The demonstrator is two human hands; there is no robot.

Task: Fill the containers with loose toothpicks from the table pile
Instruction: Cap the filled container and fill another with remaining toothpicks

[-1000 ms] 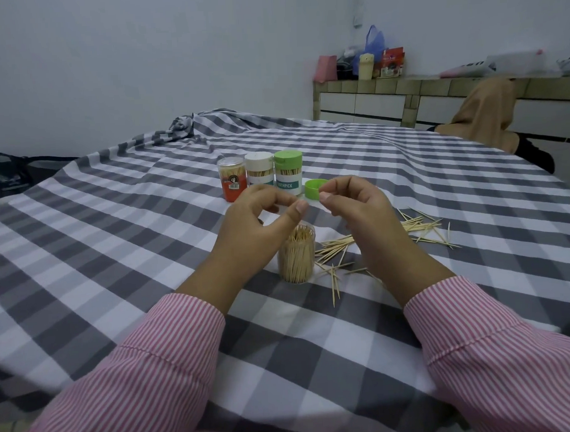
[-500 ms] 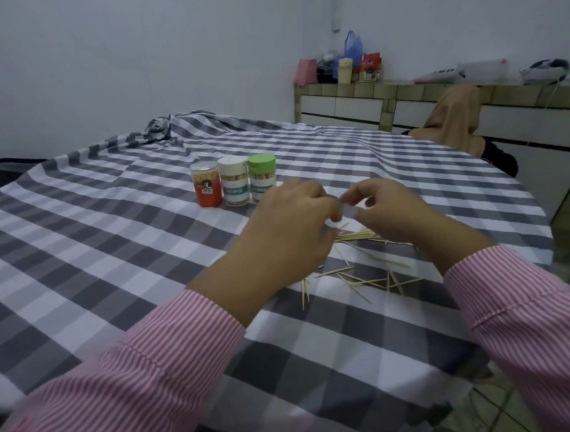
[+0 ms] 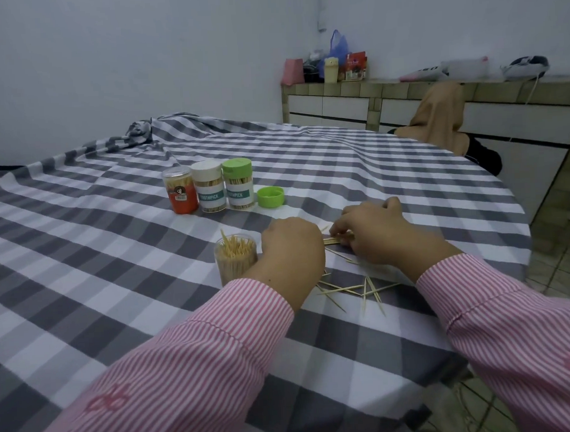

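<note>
An open clear container, nearly full of toothpicks, stands on the checked tablecloth. Just right of it is my left hand, fingers curled down at the left end of a small bundle of toothpicks. At the bundle's right end my right hand pinches it against the cloth. Loose toothpicks lie scattered in front of both hands. Three capped containers stand behind: red, white-capped and green-capped. A loose green cap lies beside them.
The table's right edge drops to a tiled floor. A brown cloth hangs over something behind the table. A tiled counter with bags and boxes runs along the back wall.
Both hands have dropped from above the container to the cloth at its right and closed around a bundle of toothpicks. The open container has come into view again.
</note>
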